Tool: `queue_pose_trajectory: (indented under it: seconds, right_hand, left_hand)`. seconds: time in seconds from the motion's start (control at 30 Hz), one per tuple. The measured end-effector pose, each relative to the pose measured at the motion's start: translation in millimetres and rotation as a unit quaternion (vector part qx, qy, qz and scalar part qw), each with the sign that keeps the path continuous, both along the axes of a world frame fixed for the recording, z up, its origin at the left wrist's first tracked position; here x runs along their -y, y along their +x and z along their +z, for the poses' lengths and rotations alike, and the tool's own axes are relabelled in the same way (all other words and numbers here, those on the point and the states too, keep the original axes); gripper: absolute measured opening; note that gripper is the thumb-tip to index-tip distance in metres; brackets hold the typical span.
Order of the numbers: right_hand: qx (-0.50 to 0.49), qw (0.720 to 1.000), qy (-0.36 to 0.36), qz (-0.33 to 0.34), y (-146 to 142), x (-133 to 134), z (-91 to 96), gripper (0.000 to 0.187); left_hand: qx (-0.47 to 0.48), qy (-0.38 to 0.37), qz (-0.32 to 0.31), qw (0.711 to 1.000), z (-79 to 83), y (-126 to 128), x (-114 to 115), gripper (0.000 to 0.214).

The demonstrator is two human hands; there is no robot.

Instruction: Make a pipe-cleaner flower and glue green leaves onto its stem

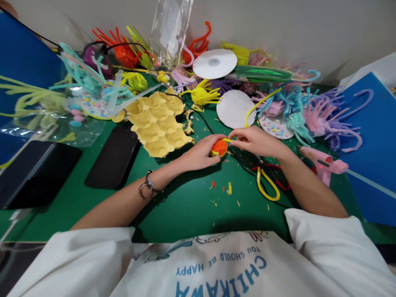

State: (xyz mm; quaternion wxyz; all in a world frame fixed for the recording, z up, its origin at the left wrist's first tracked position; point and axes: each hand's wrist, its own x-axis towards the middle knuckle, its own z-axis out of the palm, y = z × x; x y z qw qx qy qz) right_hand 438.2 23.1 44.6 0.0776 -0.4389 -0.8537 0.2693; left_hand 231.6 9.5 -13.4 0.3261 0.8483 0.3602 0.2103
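Observation:
My left hand is closed around a small rounded orange-and-yellow piece, which looks wrapped in fuzzy pipe cleaner. With its fingertips, my right hand pinches a yellow pipe cleaner. One end of that strand meets the orange piece, while its free length rises past the hand and bends to the right. Below my right hand lie scissors with yellow and red handles, partly hidden by the forearm. To the left of my left hand rests a torn yellow egg carton.
A pink glue gun stands at right. Two white discs and several bundles of coloured pipe cleaners line the back. A black phone and a dark box-like object lie left. Scraps dot the green table.

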Motion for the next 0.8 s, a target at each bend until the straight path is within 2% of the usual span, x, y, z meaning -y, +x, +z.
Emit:
queue_pose_trajectory:
  seconds: [0.1, 0.23, 0.47, 0.67, 0.8]
  right_hand:
    - [0.074, 0.994, 0.076, -0.005, -6.2, 5.7, 0.6, 0.025]
    - [0.160, 0.971, 0.175, -0.002, -18.1, 17.1, 2.3, 0.027]
    - [0.209, 0.922, 0.322, 0.043, -27.7, 31.7, 7.2, 0.025]
    - [0.221, 0.889, 0.398, 0.055, -31.2, 42.4, 11.8, 0.030]
    - [0.230, 0.875, 0.423, 0.058, -33.8, 46.5, 13.5, 0.035]
  left_hand:
    - [0.007, 0.031, -0.001, 0.999, 1.8, -3.2, -2.0, 0.051]
    - [-0.002, 0.069, 0.040, 0.997, 4.4, -5.1, -2.8, 0.057]
    - [0.036, 0.127, 0.072, 0.989, 7.8, -3.0, -2.7, 0.058]
    - [0.020, 0.159, 0.052, 0.986, 19.9, -3.8, -0.8, 0.043]
    - [0.009, 0.181, 0.072, 0.981, 21.4, -2.9, 0.6, 0.036]
